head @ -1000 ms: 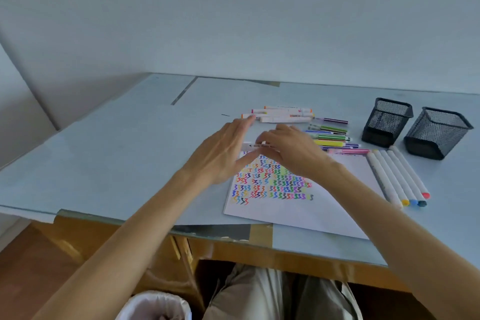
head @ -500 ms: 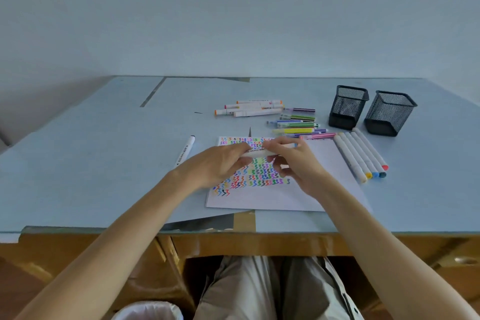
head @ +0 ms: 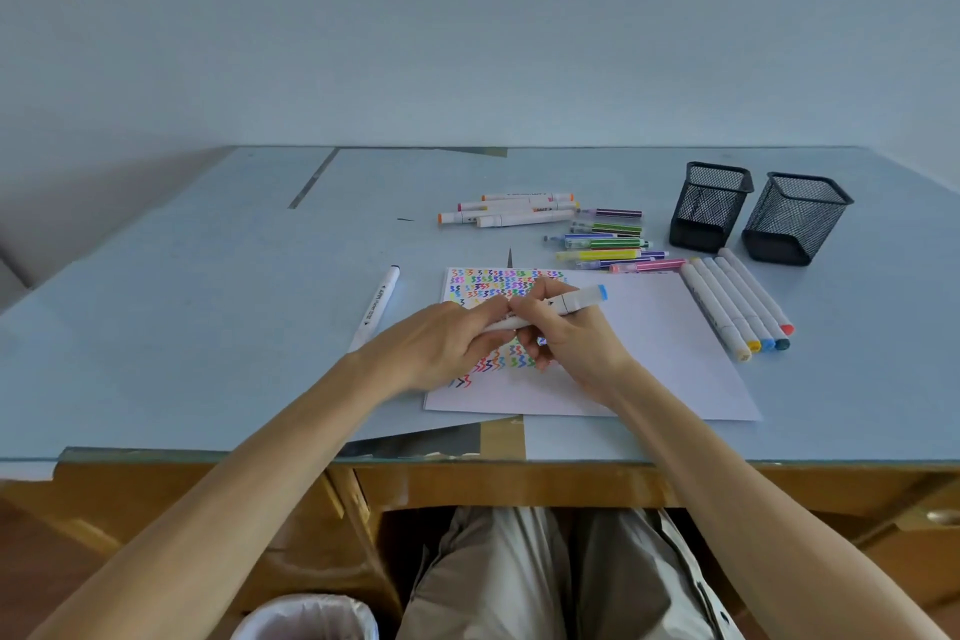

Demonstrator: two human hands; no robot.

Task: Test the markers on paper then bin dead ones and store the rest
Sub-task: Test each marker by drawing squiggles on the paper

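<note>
Head view: both hands meet over the paper sheet (head: 649,353) on the bench (head: 208,327). The left hand (head: 436,348) and the right hand (head: 566,343) each close their grip on 1 white marker (head: 566,304) with a blue cap, held tilted above the coloured squiggles. A lone white marker (head: 378,307) lies left of the sheet. 4 white markers (head: 737,307) lie along the sheet's right edge, near 2 black mesh pen cups (head: 709,205). A lined bin (head: 306,618) stands under the bench
</note>
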